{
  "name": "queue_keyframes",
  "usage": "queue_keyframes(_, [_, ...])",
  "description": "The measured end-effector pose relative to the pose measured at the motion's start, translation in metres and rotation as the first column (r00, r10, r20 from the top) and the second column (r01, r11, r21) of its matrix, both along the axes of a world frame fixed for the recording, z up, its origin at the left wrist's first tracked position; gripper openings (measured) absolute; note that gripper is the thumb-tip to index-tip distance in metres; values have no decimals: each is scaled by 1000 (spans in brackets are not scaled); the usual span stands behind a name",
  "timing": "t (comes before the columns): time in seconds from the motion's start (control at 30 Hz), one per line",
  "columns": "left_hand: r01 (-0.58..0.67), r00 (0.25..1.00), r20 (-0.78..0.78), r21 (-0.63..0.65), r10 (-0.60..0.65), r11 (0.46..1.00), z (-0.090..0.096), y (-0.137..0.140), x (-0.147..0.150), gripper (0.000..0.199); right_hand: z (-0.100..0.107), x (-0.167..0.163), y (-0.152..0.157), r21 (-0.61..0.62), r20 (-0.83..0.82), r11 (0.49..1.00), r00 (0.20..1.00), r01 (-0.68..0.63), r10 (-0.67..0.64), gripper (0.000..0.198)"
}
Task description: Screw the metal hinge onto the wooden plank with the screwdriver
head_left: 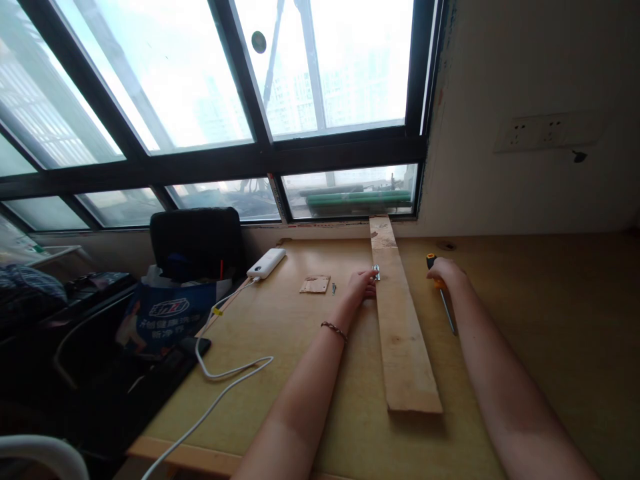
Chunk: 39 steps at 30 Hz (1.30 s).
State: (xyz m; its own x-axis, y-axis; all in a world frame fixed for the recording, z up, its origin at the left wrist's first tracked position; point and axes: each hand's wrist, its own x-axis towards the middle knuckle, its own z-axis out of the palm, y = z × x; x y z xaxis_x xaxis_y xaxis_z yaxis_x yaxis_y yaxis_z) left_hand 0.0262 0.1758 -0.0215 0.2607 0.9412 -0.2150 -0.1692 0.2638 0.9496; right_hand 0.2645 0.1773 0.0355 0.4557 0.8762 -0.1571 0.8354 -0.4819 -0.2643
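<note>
at the plank's left edge the left hand (pixel 361 284) pinched a small metal hinge (pixel 377 272), grip narrow on it. right of the plank (pixel 400 320), the right hand (pixel 445 271) closed its grip around a screwdriver (pixel 442 293) lying on the table (pixel 525 320). farther left lay a small wood scrap (pixel 315 285), screws (pixel 333 289) and a white power bank (pixel 266 263).

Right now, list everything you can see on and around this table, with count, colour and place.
wooden plank: one, pale wood, lengthwise on the table
hinge: one, silver, plank's left edge
screwdriver: one, orange and black handle, right of plank
wood scrap: one, tan, left of plank
screws: few, grey, beside scrap
power bank: one, white, table's left
cable: one, white, left edge
bag: one, blue, beside table
left hand: at the hinge
right hand: on the screwdriver handle
</note>
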Motion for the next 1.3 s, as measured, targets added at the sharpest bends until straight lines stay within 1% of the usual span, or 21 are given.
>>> queue_keyframes(0.27, [-2,999,44,-23,3,1000,1,1,2,26,-20,4,8,-119,-17,993,1000,5,-7,24])
queue_keyframes(0.37, [-27,997,71,-9,28,1000,1,-1,4,28,-21,7,8,-128,-26,992,1000,0,-3,24])
queue_keyframes(0.4, [-34,996,77,-4,34,999,1,-1,4,28,-19,5,7,-86,-19,996,1000,4,-6,25])
queue_keyframes(0.47, [-39,996,79,9,38,999,1,-2,4,29,-12,-3,5,116,-3,993,1000,-3,3,31])
queue_keyframes(0.53, [-35,997,68,16,34,999,1,-2,4,30,-5,-20,1,377,-45,926,998,-21,41,42])
queue_keyframes(0.57, [-32,998,62,16,31,999,1,-3,3,30,-3,-30,-1,462,-114,887,991,-12,73,48])
queue_keyframes(0.6, [-29,998,59,14,28,999,1,-3,3,30,-3,-42,-3,499,-225,866,969,23,104,53])
queue_keyframes(0.63, [-24,998,60,15,23,1000,1,-3,2,31,-4,-53,-6,504,-363,860,923,79,128,57])
queue_keyframes(0.67, [-16,998,67,21,15,1000,1,-2,2,31,-7,-63,-9,477,-517,869,841,130,157,59])
queue_keyframes(0.7, [-6,997,74,29,4,1000,1,-2,2,31,-12,-72,-13,421,-671,896,714,145,200,56])
queue_keyframes(0.73, [4,997,82,40,-7,999,1,-2,2,32,-16,-78,-17,355,-800,927,552,120,235,51])
queue_keyframes(0.8, [19,996,85,63,-24,998,0,-2,2,32,-26,-85,-23,242,-945,970,230,19,232,41])
queue_keyframes(0.83, [17,997,80,68,-23,998,-1,-2,2,32,-29,-86,-25,206,-971,978,115,-30,208,37])
queue_keyframes(0.87, [11,997,72,70,-16,998,-1,-1,2,32,-31,-86,-27,185,-981,981,46,-60,187,36])
queue_keyframes(0.9, [3,998,64,72,-8,997,-2,-1,2,33,-32,-85,-27,174,-984,982,25,-67,176,37])
queue_keyframes(0.93, [-3,998,57,74,-2,997,-2,0,2,33,-32,-85,-27,179,-982,982,47,-55,181,39])
queue_keyframes(0.97, [-5,999,53,77,1,997,-3,0,2,33,-30,-86,-26,200,-973,980,111,-19,201,43])
queue_keyframes(1.07, [4,998,57,96,-10,995,-5,2,1,32,-22,-90,-23,321,-880,940,403,115,251,55])
queue_keyframes(1.13, [15,998,63,102,-21,995,-6,3,0,32,-16,-93,-21,377,-812,916,526,139,255,56])
queue_keyframes(1.2, [27,997,70,97,-34,995,-6,3,-1,31,-12,-96,-22,384,-787,915,562,121,256,51])
queue_keyframes(1.3, [40,996,71,80,-45,996,-5,3,0,30,-10,-99,-24,390,-781,914,567,114,263,47])
